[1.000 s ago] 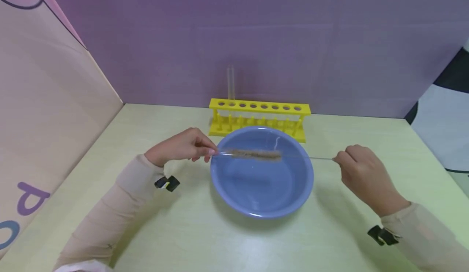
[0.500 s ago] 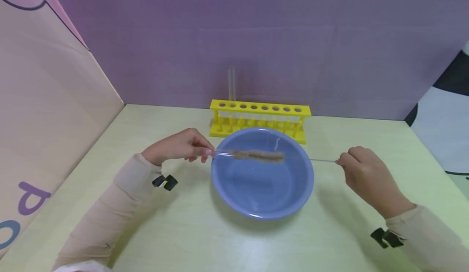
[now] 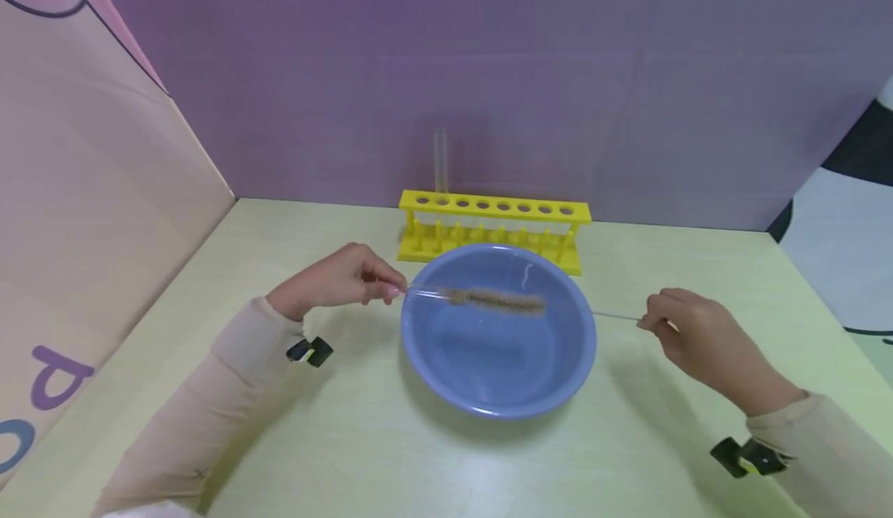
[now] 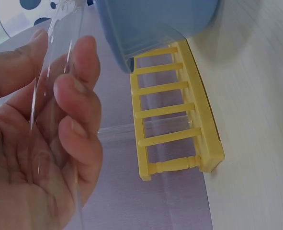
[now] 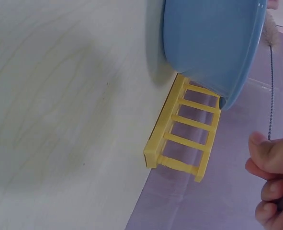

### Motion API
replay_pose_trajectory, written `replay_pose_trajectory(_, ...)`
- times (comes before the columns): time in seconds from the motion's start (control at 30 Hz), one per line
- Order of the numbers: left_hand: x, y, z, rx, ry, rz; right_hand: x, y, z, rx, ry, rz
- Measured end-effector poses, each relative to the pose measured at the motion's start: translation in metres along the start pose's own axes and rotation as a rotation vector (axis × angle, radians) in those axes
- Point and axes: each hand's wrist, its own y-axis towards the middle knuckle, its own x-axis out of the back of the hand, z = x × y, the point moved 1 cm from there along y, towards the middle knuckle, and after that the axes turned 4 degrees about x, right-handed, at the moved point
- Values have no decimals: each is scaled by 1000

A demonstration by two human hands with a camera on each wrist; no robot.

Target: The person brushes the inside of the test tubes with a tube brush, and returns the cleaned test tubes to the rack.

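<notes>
A clear glass test tube lies nearly level above the left rim of the blue basin. My left hand pinches it between thumb and fingers, and the left wrist view shows the test tube running along the palm. A test tube brush with tan bristles stretches over the basin, its left end at the tube's mouth. How far the bristles sit inside is hard to tell. With curled fingers my right hand grips the brush's thin twisted-wire handle, to the right of the basin.
Behind the basin stands a yellow test tube rack, close to the purple back wall. Another clear test tube stands upright in it near its left end. Pale tabletop surrounds the basin.
My right hand has shifted slightly right and down with the brush. The bristles sit a little farther right and tilt down more. My left hand has moved slightly left.
</notes>
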Motion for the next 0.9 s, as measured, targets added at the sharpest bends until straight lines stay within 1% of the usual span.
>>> replay_pose_trajectory(0.1, 0, -1, 1, -6, 22, -26, 0, -1, -1, -42, 42, 52)
replay_pose_trajectory(0.23, 0, -1, 2, -31, 79, -64, 2, -2, -5, -112, 102, 144)
replay_pose_trajectory(0.37, -1, -2, 3, -52, 140, -112, 6, -5, -9, -156, 199, 208)
replay_pose_trajectory(0.47, -2, -2, 4, -75, 177, -151, 8, -6, -12, -181, 264, 236)
replay_pose_trajectory(0.63, -3, -3, 4, -109, 236, -204, 10, -9, -14, -260, 331, 285)
replay_pose_trajectory(0.77, -4, -4, 5, -99, 254, -224, 10, -10, -15, -312, 361, 304)
replay_pose_trajectory(0.9, -2, -6, 6, -81, 252, -245, 11, -11, -16, -330, 353, 305)
